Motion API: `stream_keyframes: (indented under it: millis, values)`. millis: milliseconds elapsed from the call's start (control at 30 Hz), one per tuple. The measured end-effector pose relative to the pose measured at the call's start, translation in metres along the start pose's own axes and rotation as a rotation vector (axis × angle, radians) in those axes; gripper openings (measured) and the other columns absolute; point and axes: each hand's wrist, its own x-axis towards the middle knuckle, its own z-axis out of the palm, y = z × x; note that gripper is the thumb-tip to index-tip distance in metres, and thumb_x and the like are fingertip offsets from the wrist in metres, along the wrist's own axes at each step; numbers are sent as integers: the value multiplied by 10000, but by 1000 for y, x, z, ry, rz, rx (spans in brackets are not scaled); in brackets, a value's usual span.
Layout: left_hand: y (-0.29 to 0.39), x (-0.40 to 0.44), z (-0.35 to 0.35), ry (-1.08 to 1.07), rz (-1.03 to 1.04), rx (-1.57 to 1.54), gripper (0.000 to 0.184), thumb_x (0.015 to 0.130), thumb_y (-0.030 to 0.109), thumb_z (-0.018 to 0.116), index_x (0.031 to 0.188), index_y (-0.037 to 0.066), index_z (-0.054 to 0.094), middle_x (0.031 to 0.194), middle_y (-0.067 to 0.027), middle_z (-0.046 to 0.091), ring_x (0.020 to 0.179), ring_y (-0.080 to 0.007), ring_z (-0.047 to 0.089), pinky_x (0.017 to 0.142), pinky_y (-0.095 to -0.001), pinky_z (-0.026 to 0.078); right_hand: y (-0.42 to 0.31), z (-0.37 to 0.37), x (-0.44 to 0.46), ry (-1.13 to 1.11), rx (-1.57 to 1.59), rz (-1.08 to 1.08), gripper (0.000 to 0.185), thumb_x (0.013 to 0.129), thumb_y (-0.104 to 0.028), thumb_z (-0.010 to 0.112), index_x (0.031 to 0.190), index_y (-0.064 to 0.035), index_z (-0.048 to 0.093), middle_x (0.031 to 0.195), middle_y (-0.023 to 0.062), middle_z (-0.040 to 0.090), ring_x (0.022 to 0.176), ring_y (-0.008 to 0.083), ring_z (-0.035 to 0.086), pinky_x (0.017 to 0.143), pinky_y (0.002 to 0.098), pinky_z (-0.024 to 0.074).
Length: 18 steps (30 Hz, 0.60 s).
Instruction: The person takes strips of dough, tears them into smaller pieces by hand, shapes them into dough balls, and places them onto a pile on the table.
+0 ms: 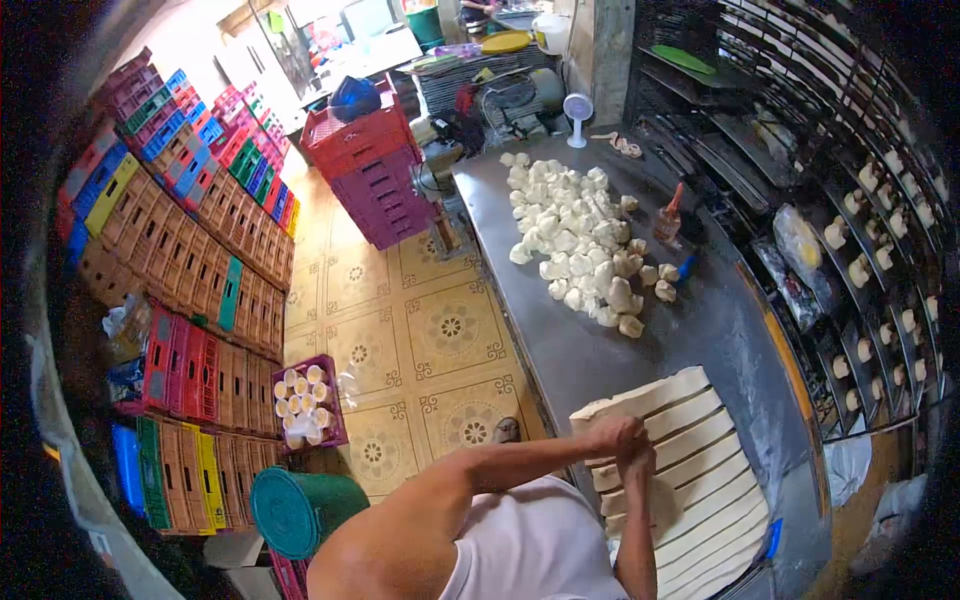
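A flat sheet of pale dough lies on the metal table, divided by long dark lines into several strips. Over its upper left part, my left hand and my right hand are close together, touching or nearly so. Both look closed, with fingers curled. What they hold, if anything, is too small or hidden to make out. Farther up the table is a heap of pale dough pieces. A blue object shows at the sheet's right edge.
The metal table has a bottle with an orange top and a small fan. Racks with dough pieces stand at right. Stacked crates, red and purple crates and a green bin are at left.
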Motion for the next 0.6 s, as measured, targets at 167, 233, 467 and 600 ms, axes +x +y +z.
stream_keyframes:
  millis: [167,233,467,600]
  values:
    - [-15,34,-9,128,-121,31,282,851,318,600,802,51,673,770,-241,659,726,-423,657,630,-522,510,-13,-17,1,61,-52,-121,404,885,-412,627,853,-9,634,775,281,625,784,491,614,638,511,472]
    - [-26,57,-13,88,-185,185,293,849,320,604,776,43,665,846,-268,652,774,-438,650,679,-536,495,-61,-45,5,-60,-8,-176,318,869,-339,630,859,-22,600,758,253,610,743,478,601,629,512,467]
    - [-37,74,-64,256,356,-9,537,778,286,743,1194,-3,564,1138,-213,621,1097,-351,577,949,-452,469,-53,-27,27,71,269,-24,412,957,-260,577,1247,22,499,1137,282,597,1052,449,576,911,472,458]
    - [-58,19,11,-296,31,-591,458,776,245,704,1189,73,608,978,-104,660,879,-231,596,823,-377,504,-34,-13,-9,50,89,-85,548,879,-227,672,1324,17,466,1267,287,536,1201,451,509,1001,480,424]
